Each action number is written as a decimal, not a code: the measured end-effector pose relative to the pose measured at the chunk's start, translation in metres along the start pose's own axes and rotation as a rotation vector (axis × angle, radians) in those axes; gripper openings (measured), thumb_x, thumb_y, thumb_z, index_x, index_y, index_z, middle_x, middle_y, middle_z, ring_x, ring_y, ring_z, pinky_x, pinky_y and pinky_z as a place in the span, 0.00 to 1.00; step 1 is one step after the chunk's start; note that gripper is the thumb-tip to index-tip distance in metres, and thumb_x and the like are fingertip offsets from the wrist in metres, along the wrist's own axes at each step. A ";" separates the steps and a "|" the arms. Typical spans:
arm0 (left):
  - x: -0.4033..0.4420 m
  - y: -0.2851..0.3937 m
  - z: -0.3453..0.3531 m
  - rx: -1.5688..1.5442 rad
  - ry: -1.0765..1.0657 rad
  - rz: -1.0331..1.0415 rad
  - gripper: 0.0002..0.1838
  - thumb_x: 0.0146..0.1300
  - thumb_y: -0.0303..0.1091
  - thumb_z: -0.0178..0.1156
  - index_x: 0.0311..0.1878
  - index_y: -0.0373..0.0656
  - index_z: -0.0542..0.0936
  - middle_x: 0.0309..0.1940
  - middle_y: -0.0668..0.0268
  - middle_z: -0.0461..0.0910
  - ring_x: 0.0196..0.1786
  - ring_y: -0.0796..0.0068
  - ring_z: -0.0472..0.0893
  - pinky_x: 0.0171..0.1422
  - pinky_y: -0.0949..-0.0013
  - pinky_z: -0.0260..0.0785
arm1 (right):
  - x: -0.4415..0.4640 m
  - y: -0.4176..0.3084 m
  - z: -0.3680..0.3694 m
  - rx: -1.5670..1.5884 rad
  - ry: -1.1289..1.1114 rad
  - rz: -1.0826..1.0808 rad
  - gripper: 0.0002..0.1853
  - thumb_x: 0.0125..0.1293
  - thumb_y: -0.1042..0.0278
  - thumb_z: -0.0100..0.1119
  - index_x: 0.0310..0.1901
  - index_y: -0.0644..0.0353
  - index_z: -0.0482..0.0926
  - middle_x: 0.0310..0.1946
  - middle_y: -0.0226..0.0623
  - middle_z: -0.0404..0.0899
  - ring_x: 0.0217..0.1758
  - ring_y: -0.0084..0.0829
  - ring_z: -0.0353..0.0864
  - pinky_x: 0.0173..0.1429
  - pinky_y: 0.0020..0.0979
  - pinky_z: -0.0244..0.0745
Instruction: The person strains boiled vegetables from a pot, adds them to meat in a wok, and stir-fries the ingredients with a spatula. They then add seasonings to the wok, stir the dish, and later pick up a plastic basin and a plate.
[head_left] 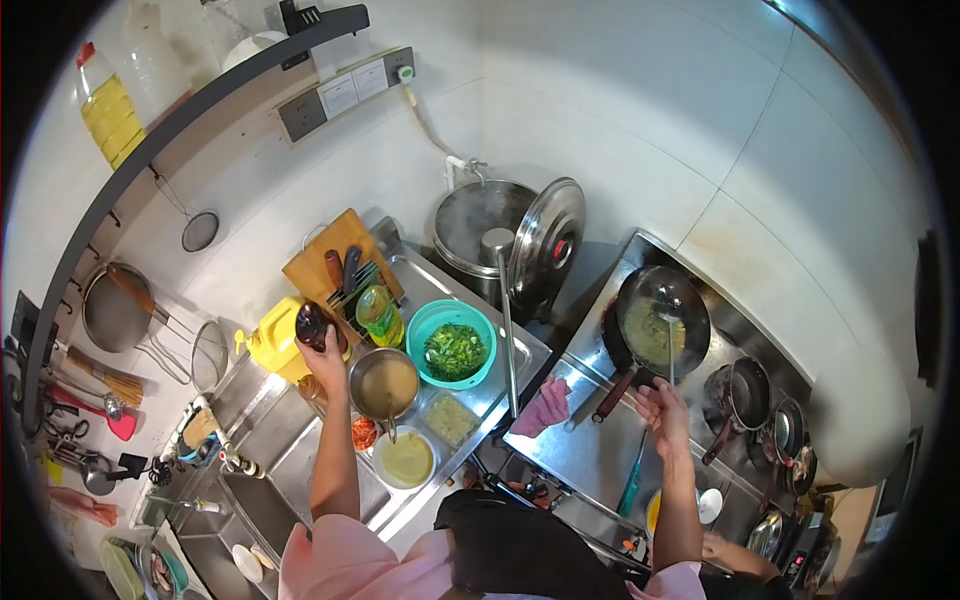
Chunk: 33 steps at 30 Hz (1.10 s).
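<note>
My left hand [325, 362] is closed around a dark bottle [311, 324], beside a yellow jug [277, 338]. My right hand [662, 412] is at the wok's near edge, its fingers curled at the end of a thin metal utensil handle [672, 352]. The utensil reaches into the black wok [688, 290], where greenish food in liquid [648, 330] lies. Left of my right hand, the wok's handle [614, 395] sticks out. A metal pot [384, 384] of cloudy liquid and a turquoise bowl [415, 345] of chopped greens stand right of my left hand.
A steaming stockpot [452, 255] with a tilted lid [546, 240] stands at the back. A pink cloth [543, 408] lies beside the stove. Small pans [750, 395] are on the right. Another person's hand [730, 552] shows near my right forearm. A sink [268, 505] is at the lower left.
</note>
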<state>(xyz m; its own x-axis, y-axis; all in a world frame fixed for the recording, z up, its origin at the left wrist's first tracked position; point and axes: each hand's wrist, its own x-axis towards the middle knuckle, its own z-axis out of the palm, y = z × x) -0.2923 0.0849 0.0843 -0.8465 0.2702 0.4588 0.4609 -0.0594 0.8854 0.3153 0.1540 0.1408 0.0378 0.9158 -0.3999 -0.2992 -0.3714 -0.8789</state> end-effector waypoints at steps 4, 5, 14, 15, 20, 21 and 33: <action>-0.019 -0.070 -0.002 0.111 -0.116 -0.147 0.28 0.61 0.34 0.70 0.60 0.35 0.71 0.47 0.56 0.81 0.46 0.65 0.80 0.55 0.63 0.71 | -0.010 0.010 -0.016 -0.026 0.053 -0.006 0.18 0.77 0.64 0.48 0.63 0.64 0.68 0.43 0.43 0.83 0.38 0.30 0.86 0.42 0.29 0.85; -0.024 -0.081 -0.003 0.137 -0.133 -0.170 0.28 0.61 0.34 0.70 0.61 0.35 0.70 0.47 0.55 0.81 0.46 0.65 0.80 0.55 0.63 0.71 | -0.015 0.012 -0.017 -0.034 0.062 0.000 0.18 0.76 0.65 0.48 0.63 0.64 0.69 0.43 0.43 0.83 0.38 0.30 0.86 0.41 0.28 0.84; -0.087 -0.032 0.019 0.126 0.003 -0.078 0.45 0.51 0.27 0.74 0.69 0.31 0.59 0.62 0.45 0.70 0.65 0.51 0.71 0.73 0.60 0.58 | -0.048 0.016 -0.030 -0.038 0.117 -0.037 0.19 0.74 0.70 0.50 0.64 0.65 0.68 0.40 0.41 0.83 0.37 0.29 0.86 0.40 0.28 0.85; -0.084 -0.047 0.030 0.149 -0.086 -0.107 0.46 0.50 0.28 0.75 0.69 0.31 0.59 0.63 0.44 0.70 0.66 0.50 0.71 0.73 0.60 0.58 | -0.051 0.018 -0.030 -0.050 0.125 -0.031 0.19 0.73 0.71 0.50 0.64 0.64 0.68 0.40 0.42 0.83 0.37 0.29 0.86 0.40 0.28 0.85; -0.048 -0.070 0.084 0.283 -0.261 -0.218 0.42 0.49 0.32 0.77 0.66 0.36 0.66 0.54 0.46 0.78 0.59 0.45 0.76 0.67 0.53 0.65 | -0.049 0.032 0.001 -0.058 0.044 -0.021 0.21 0.72 0.71 0.52 0.64 0.64 0.68 0.43 0.44 0.82 0.39 0.32 0.86 0.42 0.30 0.84; -0.045 -0.072 0.089 0.313 -0.280 -0.234 0.40 0.50 0.32 0.76 0.65 0.36 0.67 0.52 0.47 0.80 0.58 0.45 0.78 0.65 0.52 0.66 | -0.050 0.033 0.009 -0.062 0.035 -0.018 0.21 0.72 0.71 0.53 0.64 0.64 0.69 0.43 0.45 0.82 0.40 0.33 0.86 0.43 0.30 0.84; -0.064 0.160 0.108 -1.049 -0.556 -0.718 0.27 0.73 0.46 0.57 0.68 0.43 0.67 0.61 0.63 0.75 0.60 0.66 0.77 0.67 0.56 0.67 | -0.045 0.051 0.140 -0.415 -0.427 -0.275 0.29 0.76 0.58 0.52 0.73 0.60 0.60 0.50 0.37 0.81 0.43 0.22 0.79 0.46 0.26 0.77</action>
<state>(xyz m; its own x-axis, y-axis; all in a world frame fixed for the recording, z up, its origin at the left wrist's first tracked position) -0.1356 0.1619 0.1890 -0.4801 0.8771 0.0142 -0.6485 -0.3658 0.6676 0.1646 0.1149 0.1504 -0.3471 0.9341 -0.0831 0.0631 -0.0651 -0.9959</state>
